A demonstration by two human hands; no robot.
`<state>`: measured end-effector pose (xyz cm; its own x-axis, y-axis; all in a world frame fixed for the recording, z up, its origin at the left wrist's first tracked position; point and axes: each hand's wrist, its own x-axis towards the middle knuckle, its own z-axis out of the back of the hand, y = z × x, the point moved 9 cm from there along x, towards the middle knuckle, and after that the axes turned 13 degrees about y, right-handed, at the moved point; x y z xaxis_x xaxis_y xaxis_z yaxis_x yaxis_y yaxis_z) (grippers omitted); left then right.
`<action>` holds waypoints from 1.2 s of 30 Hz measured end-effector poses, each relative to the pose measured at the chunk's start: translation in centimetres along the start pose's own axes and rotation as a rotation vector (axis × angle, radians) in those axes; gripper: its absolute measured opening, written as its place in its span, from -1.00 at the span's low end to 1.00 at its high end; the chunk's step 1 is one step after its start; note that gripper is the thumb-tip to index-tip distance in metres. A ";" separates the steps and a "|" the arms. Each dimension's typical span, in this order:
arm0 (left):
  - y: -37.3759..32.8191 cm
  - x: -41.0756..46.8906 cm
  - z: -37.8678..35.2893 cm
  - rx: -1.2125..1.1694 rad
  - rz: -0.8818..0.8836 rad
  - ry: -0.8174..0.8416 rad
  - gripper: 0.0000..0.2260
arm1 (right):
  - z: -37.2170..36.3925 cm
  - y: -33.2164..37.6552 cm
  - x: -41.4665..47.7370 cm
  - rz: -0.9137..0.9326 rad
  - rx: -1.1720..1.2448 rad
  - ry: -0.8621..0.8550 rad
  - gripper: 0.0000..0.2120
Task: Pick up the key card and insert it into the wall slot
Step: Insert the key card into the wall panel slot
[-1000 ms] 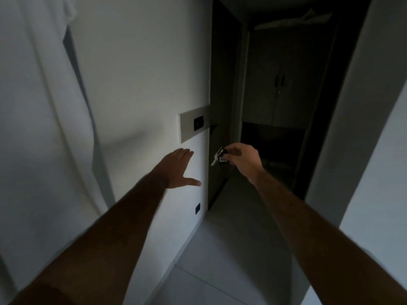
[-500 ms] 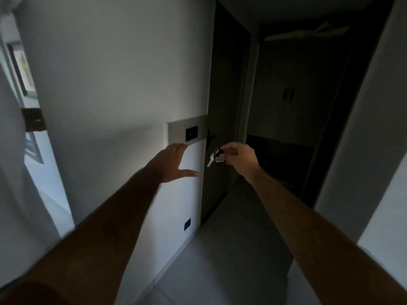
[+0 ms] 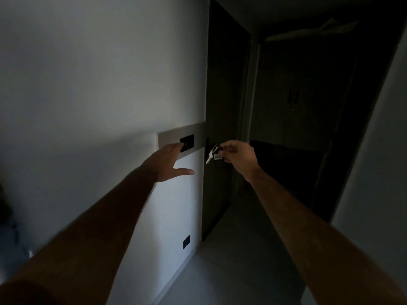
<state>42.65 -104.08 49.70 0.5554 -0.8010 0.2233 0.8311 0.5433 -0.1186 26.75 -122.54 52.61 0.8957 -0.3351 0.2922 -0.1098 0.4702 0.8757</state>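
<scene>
Hallway dim. My right hand (image 3: 239, 157) pinches the key card (image 3: 218, 156) by its ring, a key (image 3: 209, 157) dangling below, so the tag end is free to lead. It sits at 3 o'clock of the wall slot (image 3: 187, 143), near, not yet in. My left hand (image 3: 168, 164) is spread flat, empty, fingertips touching the slot's plate (image 3: 198, 137), probably to locate it by feel.

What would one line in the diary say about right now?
left hand: open, fingertips at black wall slot | right hand: pinching key card tag with key | card: not yet in slot
</scene>
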 end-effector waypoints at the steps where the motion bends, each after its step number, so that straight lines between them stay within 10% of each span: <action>1: 0.4 1.0 0.1 0.006 0.000 -0.005 0.13 | 0.1 -0.2 1.1 0.004 0.006 -0.002 -0.79; 36: 9.6 31.0 -2.1 0.012 0.168 -0.026 0.03 | 5.3 -13.4 33.7 0.108 0.118 0.185 -0.72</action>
<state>67.87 -124.25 53.47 0.6854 -0.6920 0.2267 0.7263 0.6720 -0.1446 56.15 -144.49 52.76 0.9386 -0.1273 0.3208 -0.2494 0.3926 0.8853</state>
